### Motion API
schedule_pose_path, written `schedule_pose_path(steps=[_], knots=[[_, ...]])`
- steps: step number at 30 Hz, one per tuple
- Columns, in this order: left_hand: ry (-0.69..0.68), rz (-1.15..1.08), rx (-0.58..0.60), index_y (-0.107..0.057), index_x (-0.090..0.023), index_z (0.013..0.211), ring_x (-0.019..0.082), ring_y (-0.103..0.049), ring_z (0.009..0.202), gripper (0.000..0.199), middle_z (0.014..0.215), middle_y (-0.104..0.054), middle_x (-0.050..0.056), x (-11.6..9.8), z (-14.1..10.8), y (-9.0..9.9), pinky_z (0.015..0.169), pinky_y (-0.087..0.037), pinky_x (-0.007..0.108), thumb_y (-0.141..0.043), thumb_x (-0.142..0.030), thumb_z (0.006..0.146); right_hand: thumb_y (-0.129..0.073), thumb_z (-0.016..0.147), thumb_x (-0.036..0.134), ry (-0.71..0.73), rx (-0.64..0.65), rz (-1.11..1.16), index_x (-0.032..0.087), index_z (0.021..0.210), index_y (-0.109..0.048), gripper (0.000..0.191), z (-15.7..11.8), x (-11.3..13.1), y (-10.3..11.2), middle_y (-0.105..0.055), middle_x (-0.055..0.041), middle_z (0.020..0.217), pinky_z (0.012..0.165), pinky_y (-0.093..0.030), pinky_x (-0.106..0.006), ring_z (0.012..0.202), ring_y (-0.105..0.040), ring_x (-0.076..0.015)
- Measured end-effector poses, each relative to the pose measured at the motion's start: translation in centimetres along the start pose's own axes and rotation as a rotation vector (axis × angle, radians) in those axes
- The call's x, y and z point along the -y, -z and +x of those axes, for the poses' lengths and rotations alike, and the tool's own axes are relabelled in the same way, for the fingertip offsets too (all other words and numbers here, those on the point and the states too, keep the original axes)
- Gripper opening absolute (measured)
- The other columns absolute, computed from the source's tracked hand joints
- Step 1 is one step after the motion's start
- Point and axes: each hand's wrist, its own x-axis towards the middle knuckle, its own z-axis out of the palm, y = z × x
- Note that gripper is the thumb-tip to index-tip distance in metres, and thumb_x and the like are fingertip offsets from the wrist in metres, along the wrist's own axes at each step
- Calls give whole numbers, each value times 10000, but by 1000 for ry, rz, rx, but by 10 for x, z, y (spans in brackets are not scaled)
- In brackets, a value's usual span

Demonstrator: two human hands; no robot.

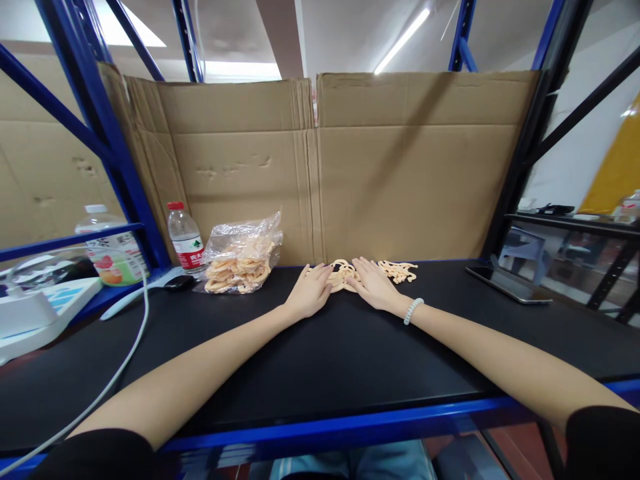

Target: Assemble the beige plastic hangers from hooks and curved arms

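Count as observed: hands, 2, being 1 left hand (309,293) and 1 right hand (371,285). Bracelets, 1 (413,311). Tables in use, 1 (310,373). Bottles, 3: 1 red-capped bottle (185,240), 1 white-capped bottle (114,259) and 1 bottle at far right (629,209). Clear bags, 1 (243,260). Groups of beige pieces outside the bag, 2: 1 at the hands (340,275), 1 beside the right hand (399,271); individual pieces overlap and cannot be counted. Broad cardboard panels directly behind the table, 2 (420,167). Lit ceiling tubes, 1 (403,40)
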Motion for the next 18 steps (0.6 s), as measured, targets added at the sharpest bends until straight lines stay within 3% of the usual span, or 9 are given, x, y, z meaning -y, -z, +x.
schedule_pose_path(steps=[3, 6, 10, 18], knots=[[-59, 2, -28, -549, -144, 1158, 252, -485, 1164, 328, 1209, -589, 120, -2, 0, 2, 1035, -307, 446, -382, -195, 881, -260, 969, 443, 44, -35, -4, 95, 1316, -456, 529, -2, 3, 5, -490, -164, 1336, 1083, -237, -452, 1278, -379, -282], [-106, 28, -22, -597, -148, 981, 241, -538, 1020, 226, 1059, -625, 105, -3, -1, 4, 916, -396, 390, -417, -158, 844, -345, 958, 377, 79, -19, -5, 115, 1191, -531, 397, -3, 5, 7, -574, -149, 1181, 1004, -336, -405, 1146, -477, -268], [-103, 37, -35, -592, -148, 921, 238, -545, 982, 188, 1009, -622, 106, -3, -1, 4, 868, -412, 372, -447, -120, 805, -420, 931, 309, 73, 3, -4, 119, 1093, -557, 285, -2, 5, 5, -588, -143, 1109, 953, -373, -386, 1078, -500, -265], [-109, 41, -70, -594, -165, 908, 223, -561, 957, 181, 983, -631, 77, 1, -1, 0, 832, -429, 352, -480, -100, 784, -455, 922, 273, 96, -11, -36, 121, 1046, -592, 239, -1, 4, 3, -591, -140, 1107, 941, -377, -400, 1071, -499, -267]])
